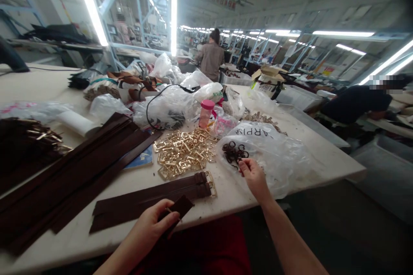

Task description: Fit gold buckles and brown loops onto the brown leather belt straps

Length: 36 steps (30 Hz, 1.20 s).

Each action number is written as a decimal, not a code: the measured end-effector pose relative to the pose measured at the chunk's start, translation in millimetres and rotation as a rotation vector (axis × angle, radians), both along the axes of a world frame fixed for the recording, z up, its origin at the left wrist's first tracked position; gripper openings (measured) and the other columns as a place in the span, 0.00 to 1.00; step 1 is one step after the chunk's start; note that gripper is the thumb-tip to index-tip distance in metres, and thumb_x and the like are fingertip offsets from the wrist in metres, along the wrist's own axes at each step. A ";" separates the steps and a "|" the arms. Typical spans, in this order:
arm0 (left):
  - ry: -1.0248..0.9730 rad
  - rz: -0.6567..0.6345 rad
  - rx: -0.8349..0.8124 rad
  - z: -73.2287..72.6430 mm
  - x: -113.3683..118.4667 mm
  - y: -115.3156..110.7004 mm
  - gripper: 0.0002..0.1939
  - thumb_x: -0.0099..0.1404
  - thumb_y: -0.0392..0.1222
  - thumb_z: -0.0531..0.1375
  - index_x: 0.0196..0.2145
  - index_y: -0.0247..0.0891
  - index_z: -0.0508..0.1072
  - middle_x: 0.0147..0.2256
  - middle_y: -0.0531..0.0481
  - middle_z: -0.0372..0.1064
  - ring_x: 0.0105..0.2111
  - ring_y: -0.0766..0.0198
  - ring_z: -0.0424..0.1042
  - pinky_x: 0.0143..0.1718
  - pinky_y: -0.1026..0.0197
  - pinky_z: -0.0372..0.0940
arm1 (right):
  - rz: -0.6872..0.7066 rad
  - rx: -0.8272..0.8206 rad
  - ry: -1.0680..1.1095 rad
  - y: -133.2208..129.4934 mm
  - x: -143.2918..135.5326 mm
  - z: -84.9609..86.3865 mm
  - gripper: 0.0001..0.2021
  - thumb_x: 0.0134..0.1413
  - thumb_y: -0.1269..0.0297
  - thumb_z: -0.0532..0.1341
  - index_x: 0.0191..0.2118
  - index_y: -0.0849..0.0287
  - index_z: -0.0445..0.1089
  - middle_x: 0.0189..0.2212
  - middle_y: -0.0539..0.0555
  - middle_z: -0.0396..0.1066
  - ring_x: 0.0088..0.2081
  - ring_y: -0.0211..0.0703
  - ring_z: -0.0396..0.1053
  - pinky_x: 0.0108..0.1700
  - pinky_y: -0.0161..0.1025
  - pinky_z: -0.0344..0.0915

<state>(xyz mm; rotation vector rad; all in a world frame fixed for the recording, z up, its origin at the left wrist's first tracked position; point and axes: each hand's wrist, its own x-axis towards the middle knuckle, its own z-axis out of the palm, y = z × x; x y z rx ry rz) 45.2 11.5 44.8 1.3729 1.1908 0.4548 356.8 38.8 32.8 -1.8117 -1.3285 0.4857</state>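
My left hand [161, 219] is closed on a dark brown leather strap [182, 207], its end sticking out past the fingers, with a bit of gold metal showing at the thumb. My right hand [254, 178] reaches to the small dark leather loops [235, 152] lying on a clear plastic bag [284, 159]. Thumb and forefinger are pinched together at the edge of that heap; what they hold is hidden. Between the hands lie brown belt pieces [145, 195] with gold buckles at their right end. Behind them spreads a pile of loose gold buckles [185, 150].
Long brown straps [84, 163] cover the left of the white table [122, 234], partly over a blue booklet [142, 156]. A pink-lidded container [205, 113] stands behind the buckles among plastic bags. One person [211, 57] stands beyond the table; another [358, 100] bends at the right.
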 end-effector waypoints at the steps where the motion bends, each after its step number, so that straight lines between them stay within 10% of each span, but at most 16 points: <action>1: 0.003 0.021 0.045 6.1 2.4 0.4 0.15 0.53 0.52 0.58 0.31 0.36 0.67 0.22 0.56 0.66 0.23 0.67 0.65 0.26 0.67 0.59 | 0.087 -0.011 0.103 -7.4 -25.0 3.6 0.19 0.54 0.48 0.49 0.36 0.60 0.64 0.24 0.50 0.65 0.25 0.39 0.63 0.30 0.37 0.61; 4: -0.014 0.080 0.091 19.3 8.4 -0.1 0.15 0.56 0.52 0.56 0.34 0.36 0.67 0.19 0.57 0.64 0.20 0.68 0.63 0.22 0.68 0.56 | 0.360 -0.143 0.823 -32.1 -98.9 9.4 0.16 0.51 0.49 0.55 0.33 0.59 0.64 0.24 0.49 0.65 0.24 0.36 0.62 0.28 0.35 0.61; 7: 0.003 0.137 0.134 22.2 7.7 -4.1 0.16 0.58 0.52 0.53 0.34 0.35 0.67 0.19 0.57 0.62 0.18 0.69 0.61 0.20 0.69 0.55 | 0.414 -0.200 1.098 -49.6 -143.7 9.2 0.14 0.50 0.52 0.58 0.31 0.59 0.64 0.22 0.48 0.64 0.23 0.34 0.61 0.28 0.33 0.60; 21: 0.148 -0.105 0.187 15.7 -2.5 -3.5 0.14 0.58 0.49 0.51 0.29 0.36 0.70 0.21 0.57 0.64 0.21 0.70 0.60 0.21 0.69 0.51 | 0.420 -0.134 0.735 -48.8 -146.1 -10.0 0.17 0.47 0.52 0.60 0.38 0.59 0.70 0.19 0.47 0.62 0.19 0.34 0.59 0.22 0.33 0.58; 36: 0.250 -0.050 0.265 20.1 -2.0 -5.5 0.13 0.59 0.48 0.51 0.30 0.37 0.70 0.25 0.54 0.67 0.26 0.66 0.64 0.26 0.67 0.54 | 0.498 -0.124 0.681 -45.5 -157.2 -18.0 0.15 0.51 0.54 0.57 0.38 0.59 0.69 0.25 0.49 0.64 0.21 0.33 0.59 0.24 0.32 0.58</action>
